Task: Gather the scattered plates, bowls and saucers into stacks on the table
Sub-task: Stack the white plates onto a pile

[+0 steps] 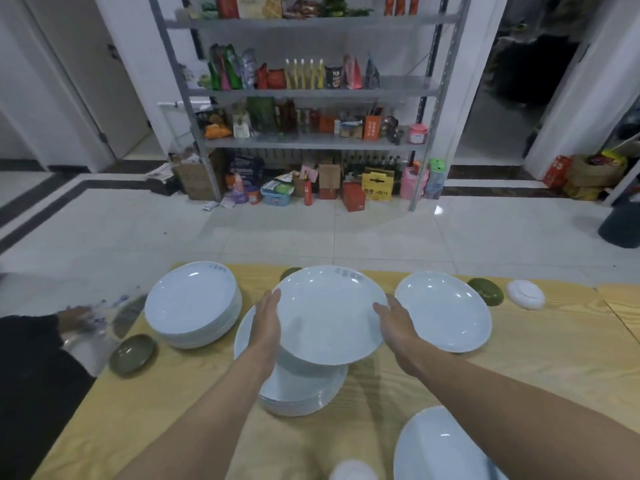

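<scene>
I hold a large white plate (329, 313) in the air between both hands, my left hand (266, 320) on its left rim and my right hand (394, 323) on its right rim. It hangs above a stack of white plates (304, 389) in the middle of the wooden table (519, 375). A taller stack of white plates (194, 306) stands at the left. A single white plate (446, 310) lies at the right, and another white plate (440, 448) shows at the bottom edge.
Green saucers lie at the left (133, 353), at the back (289, 271) and at the right (485, 291). An upturned white saucer (525, 294) sits at the far right. Another person's hand (74, 318) reaches in at the left. A shelf rack (311, 140) stands beyond the table.
</scene>
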Tool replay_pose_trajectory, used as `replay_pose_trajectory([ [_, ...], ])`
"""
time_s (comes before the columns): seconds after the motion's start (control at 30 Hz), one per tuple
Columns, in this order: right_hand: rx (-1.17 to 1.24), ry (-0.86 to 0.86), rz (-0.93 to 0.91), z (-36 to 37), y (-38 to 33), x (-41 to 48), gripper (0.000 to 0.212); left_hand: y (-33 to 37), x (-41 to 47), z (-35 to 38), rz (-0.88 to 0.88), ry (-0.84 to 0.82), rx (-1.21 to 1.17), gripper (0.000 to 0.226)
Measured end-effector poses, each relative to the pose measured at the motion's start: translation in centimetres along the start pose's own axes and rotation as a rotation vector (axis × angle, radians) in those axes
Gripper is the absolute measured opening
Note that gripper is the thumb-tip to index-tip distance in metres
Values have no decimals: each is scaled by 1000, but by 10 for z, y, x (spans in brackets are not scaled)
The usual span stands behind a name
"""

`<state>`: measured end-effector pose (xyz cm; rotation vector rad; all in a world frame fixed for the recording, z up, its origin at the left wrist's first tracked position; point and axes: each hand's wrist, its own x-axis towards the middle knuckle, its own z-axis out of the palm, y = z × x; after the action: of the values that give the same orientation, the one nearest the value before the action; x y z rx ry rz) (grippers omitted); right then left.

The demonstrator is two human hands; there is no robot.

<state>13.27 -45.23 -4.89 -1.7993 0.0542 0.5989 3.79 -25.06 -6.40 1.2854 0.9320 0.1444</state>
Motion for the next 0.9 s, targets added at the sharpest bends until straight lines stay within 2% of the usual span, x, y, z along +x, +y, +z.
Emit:
replay_pose_trajectory([
  [0.07, -10, -62, 6, 25, 9, -5, 41, -17, 14, -27, 16, 22, -23, 67],
  [0.23, -62, -111, 26, 65, 35, -9, 49, -58, 26, -64, 49, 125, -35, 84],
  [0.3, -95, -124, 10, 73, 42, -10, 49, -71, 29, -71, 45, 161, -26, 83],
  [0.4, -144, -126, -47, 76, 50, -8, 49, -84, 32, -74, 44, 116, -9, 75],
  [0.5, -173, -152, -47, 73, 52, -6, 54, -70, 12, -69, 116, 69, -7, 90],
  [0.57, -215, -190, -52, 68, 49, -7, 58, -58, 2, -65, 158, 96, 129, 81],
  [0.67, -389, -175, -94, 54, 41, -8, 68, -48, -6, -58, 306, 256, 618, 54],
  [0.73, -618, -120, -170, 33, 34, -9, 72, -43, -11, -45, 401, 337, 855, 54],
  [0.83, -980, -5, -261, -17, 26, -10, 64, -29, -23, -6, 513, 324, 1051, 50],
  [0.9, -1101, 65, -241, -55, 25, -8, 61, -16, -34, 29, 635, 299, 1162, 47],
])
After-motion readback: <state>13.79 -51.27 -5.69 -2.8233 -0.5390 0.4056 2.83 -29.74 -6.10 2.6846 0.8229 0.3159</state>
